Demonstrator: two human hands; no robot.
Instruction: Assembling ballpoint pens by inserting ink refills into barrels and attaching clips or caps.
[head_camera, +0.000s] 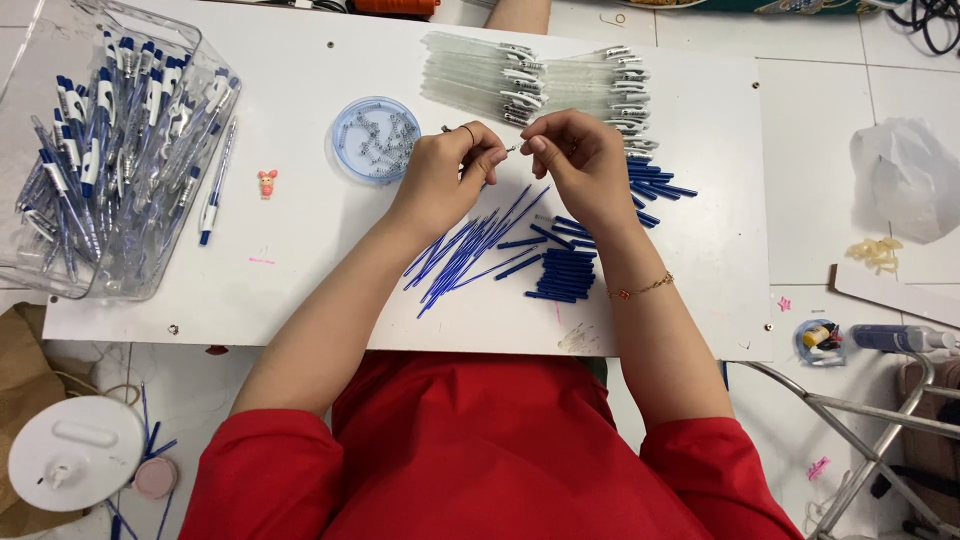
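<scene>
Above the middle of the white bench, the left hand and right hand meet fingertip to fingertip, each pinching an end of a small spring that is barely visible between them. Keeping the pinch light and both wrists steady above the board should help such a tiny part stay straight. Just below lie loose blue refills and short blue tubes; a round dish of springs sits left, clear pen barrels behind.
</scene>
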